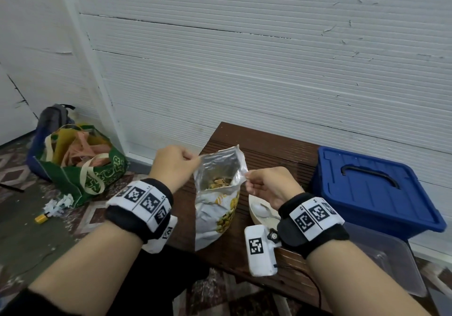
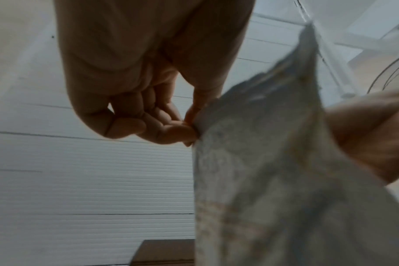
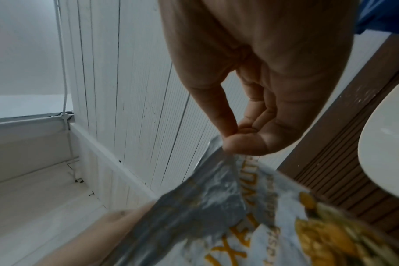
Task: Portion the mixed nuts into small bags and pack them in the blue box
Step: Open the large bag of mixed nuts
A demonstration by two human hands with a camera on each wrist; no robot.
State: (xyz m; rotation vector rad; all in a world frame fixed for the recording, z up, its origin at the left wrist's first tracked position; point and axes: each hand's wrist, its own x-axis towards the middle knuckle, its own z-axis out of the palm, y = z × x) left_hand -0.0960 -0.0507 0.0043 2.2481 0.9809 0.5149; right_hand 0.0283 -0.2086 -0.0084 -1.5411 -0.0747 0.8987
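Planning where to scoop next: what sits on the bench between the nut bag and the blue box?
In the head view, a cream bowl holding a spoon lies between the nut bag and the blue box.

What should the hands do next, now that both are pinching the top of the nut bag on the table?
Probably free the right hand and take up the spoon from the bowl, while the left hand holds the nut bag upright. The mouth is already pulled wide, nuts show inside, and the blue box is lidded.
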